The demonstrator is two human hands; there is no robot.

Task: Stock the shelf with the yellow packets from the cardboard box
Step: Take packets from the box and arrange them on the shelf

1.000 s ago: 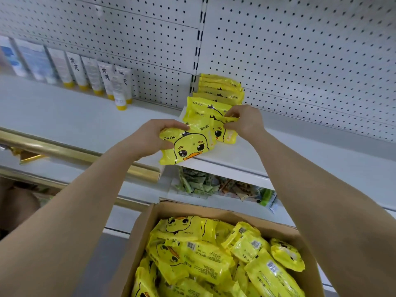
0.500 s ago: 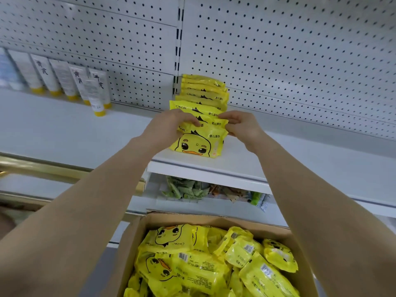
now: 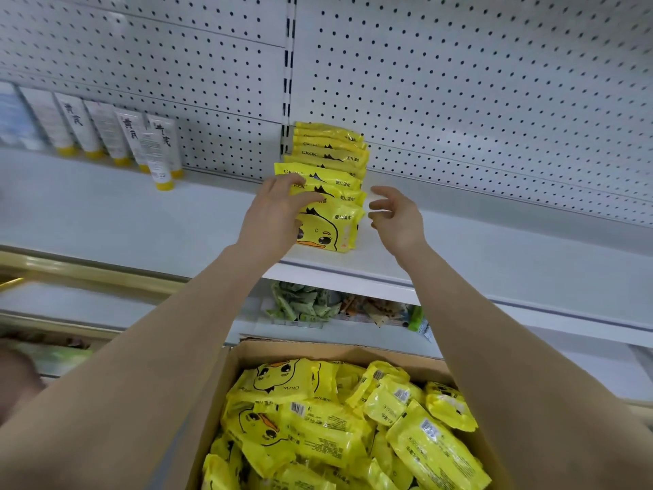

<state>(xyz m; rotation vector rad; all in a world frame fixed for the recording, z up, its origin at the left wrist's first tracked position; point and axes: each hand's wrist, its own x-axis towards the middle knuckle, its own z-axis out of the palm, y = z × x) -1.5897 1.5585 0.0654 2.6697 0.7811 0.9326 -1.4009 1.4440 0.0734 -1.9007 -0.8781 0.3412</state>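
A row of yellow duck-face packets (image 3: 330, 160) stands upright on the white shelf (image 3: 494, 256), running back to the pegboard. The front packet (image 3: 335, 228) faces me near the shelf's front edge. My left hand (image 3: 274, 217) lies against the left side of the front packets, its fingers resting over their tops. My right hand (image 3: 397, 219) hovers just right of the row with loosely spread fingers, touching nothing. Below, the open cardboard box (image 3: 247, 355) holds several more yellow packets (image 3: 328, 429) in a loose heap.
White tubes with yellow caps (image 3: 159, 153) stand at the left of the same shelf. Green and orange sachets (image 3: 311, 305) lie on the shelf below. A gold rail (image 3: 88, 270) runs along the left. The pegboard back wall (image 3: 459, 83) rises behind.
The packet that my hands carried up now stands at the front of the row. My right hand has let go and drawn away to the right; my left hand stays on the packets.
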